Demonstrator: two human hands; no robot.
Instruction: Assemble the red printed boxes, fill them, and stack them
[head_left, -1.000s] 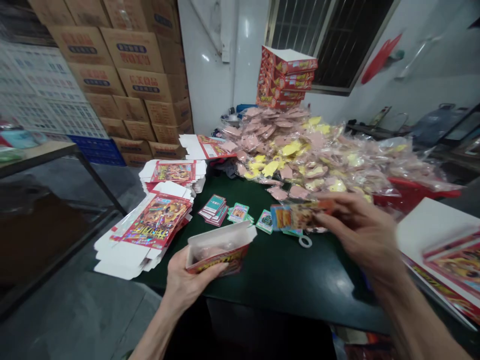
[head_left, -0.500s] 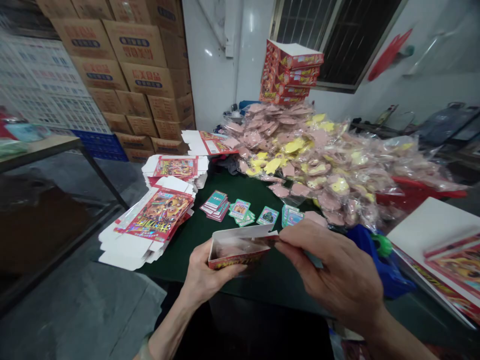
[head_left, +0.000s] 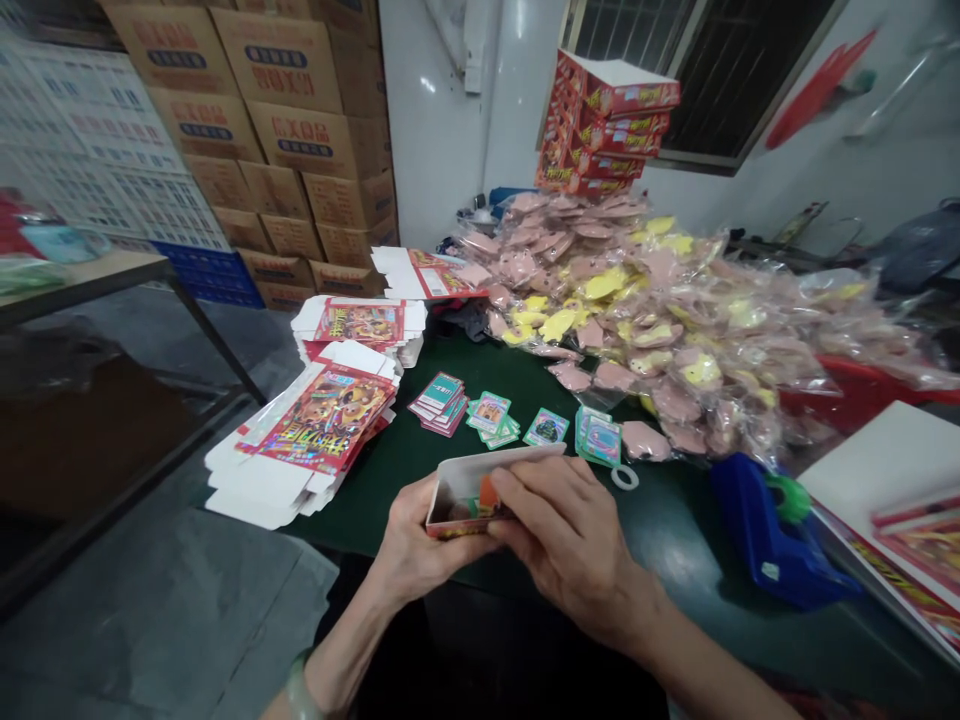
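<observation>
My left hand (head_left: 420, 535) grips the left end of a small printed cardboard box (head_left: 469, 526), its thumb along the near side. The box's top is open, with a white flap (head_left: 495, 458) standing at the far side. My right hand (head_left: 566, 530) is closed on the box's right end, fingers bent over the opening and thumb at the near wall. Inside, something orange (head_left: 489, 495) shows by the right fingertips, beside something green; what they are I cannot make out. Just beyond lie trading cards (head_left: 439, 400) in several small piles and a white ring (head_left: 625, 477).
Flattened printed boxes (head_left: 322, 415) are piled at the left. A heap of bagged pink and yellow pieces (head_left: 600, 290) covers the back, below stacked red boxes (head_left: 611, 120). At the right are a blue tape dispenser (head_left: 780, 540) and a white-topped box (head_left: 862, 450).
My right hand has moved left, from the box's right corner to over its opening. The orange thing now shows inside, and the white ring has come into sight. The view has shifted slightly.
</observation>
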